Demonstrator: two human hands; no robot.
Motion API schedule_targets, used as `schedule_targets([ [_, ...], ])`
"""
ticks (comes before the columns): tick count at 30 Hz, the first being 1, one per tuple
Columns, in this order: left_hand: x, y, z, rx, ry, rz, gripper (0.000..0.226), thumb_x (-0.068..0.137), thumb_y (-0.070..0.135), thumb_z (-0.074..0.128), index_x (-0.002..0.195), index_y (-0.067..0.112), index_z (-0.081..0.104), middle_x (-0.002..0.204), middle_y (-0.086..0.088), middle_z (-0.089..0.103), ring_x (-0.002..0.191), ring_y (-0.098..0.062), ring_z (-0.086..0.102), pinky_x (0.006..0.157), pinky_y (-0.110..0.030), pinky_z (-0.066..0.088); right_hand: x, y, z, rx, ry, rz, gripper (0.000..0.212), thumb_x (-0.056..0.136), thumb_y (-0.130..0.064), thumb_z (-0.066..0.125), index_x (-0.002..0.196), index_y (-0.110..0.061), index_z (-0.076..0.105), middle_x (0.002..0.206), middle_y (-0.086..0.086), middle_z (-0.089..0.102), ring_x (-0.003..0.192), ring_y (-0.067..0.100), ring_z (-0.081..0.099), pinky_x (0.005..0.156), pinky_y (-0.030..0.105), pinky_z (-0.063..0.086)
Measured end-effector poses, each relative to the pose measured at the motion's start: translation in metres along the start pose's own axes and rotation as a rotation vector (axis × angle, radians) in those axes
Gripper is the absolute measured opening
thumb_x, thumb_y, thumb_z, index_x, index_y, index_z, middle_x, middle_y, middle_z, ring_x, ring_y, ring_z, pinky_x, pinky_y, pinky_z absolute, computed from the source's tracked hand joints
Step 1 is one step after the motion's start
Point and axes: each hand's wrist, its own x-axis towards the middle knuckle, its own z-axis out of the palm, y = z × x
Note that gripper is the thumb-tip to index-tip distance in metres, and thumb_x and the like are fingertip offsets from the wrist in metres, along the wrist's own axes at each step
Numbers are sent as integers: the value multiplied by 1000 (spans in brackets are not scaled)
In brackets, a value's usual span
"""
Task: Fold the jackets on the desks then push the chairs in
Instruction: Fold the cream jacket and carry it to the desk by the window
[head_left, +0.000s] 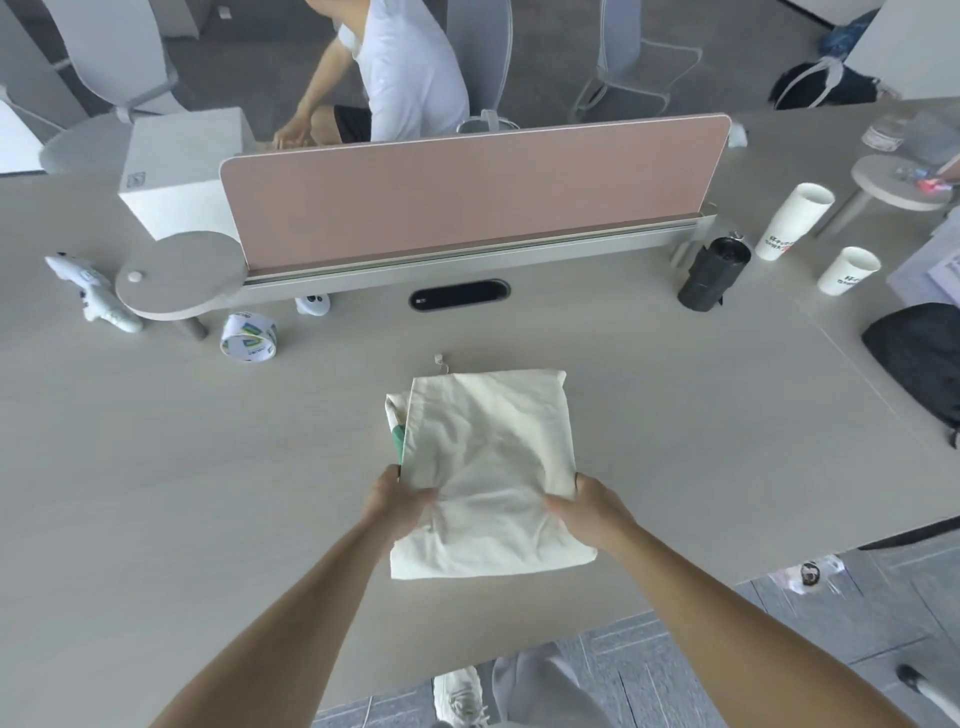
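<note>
Both hands are on the cream jacket (493, 441), which lies folded to a rough rectangle near the front edge of the counter (208, 467). Left hand (397, 496) and right hand (582, 506) each have the grip pinching a side edge, w/ fabric bunched btwn them. Looks like a late fold; the next move prob. calls for lifting the near end over the far end, then smoothing flat. Tall paper cup (792, 223) and short paper cup (848, 271) stand far right, tops open; contents can't be told.
</note>
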Motion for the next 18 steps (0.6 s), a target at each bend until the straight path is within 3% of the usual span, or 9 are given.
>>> schedule_targets([
  [2,5,-3,-5,-17,-80,-43,44,79,11,79,118,8,58,101,-7,63,88,-24,63,75,-34,55,3,3,-7,-26,-27,25,36,87,-48,64,113,-24,60,96,-3,66,86,19,63,67,29,47],
  [5,16,10,-17,-141,-76,-88,58,77,19,82,125,1,55,98,-10,64,77,-21,64,62,-27,54,20,-6,-22,14,10,52,49,74,-48,68,113,-18,60,100,-2,67,89,19,65,74,32,53],
  [8,34,32,-18,-246,14,-69,94,72,38,87,144,11,33,123,-6,57,102,-23,63,82,-36,56,43,-35,-33,239,125,54,57,76,-53,67,114,-14,54,105,1,64,94,21,63,78,35,53],
  [10,41,46,-10,-216,13,-38,86,69,44,88,135,14,42,117,-1,61,101,-20,64,84,-36,56,60,-53,-34,377,149,80,68,73,-60,67,120,-13,55,112,3,65,99,23,64,80,35,52],
  [12,44,55,0,-169,25,-4,67,72,45,86,122,17,51,103,3,64,88,-14,63,69,-26,53,75,-62,-30,437,136,130,71,75,-62,69,123,-12,53,116,3,62,105,26,62,79,33,48],
  [14,45,65,6,-170,23,46,42,80,39,80,110,15,63,88,2,66,71,-9,59,50,-15,44,82,-66,-26,448,149,136,56,81,-53,70,116,-12,55,110,4,63,100,26,63,75,31,46],
  [15,47,66,7,-206,-14,56,32,84,35,77,104,12,69,84,-3,68,66,-11,59,48,-14,44,82,-66,-26,452,153,113,44,82,-46,69,109,-13,59,103,4,66,92,24,64,71,30,47],
  [16,48,68,7,-272,-68,58,28,87,34,74,101,10,72,88,-10,71,68,-15,63,52,-16,47,80,-67,-27,469,151,73,30,83,-40,68,101,-16,63,94,3,68,82,21,65,67,30,47],
  [18,46,70,-1,-502,-227,-7,29,92,33,69,106,8,72,106,-17,74,90,-27,72,73,-34,59,76,-65,-32,543,144,-27,14,84,-32,66,90,-19,68,76,-1,66,65,16,61,61,31,47],
])
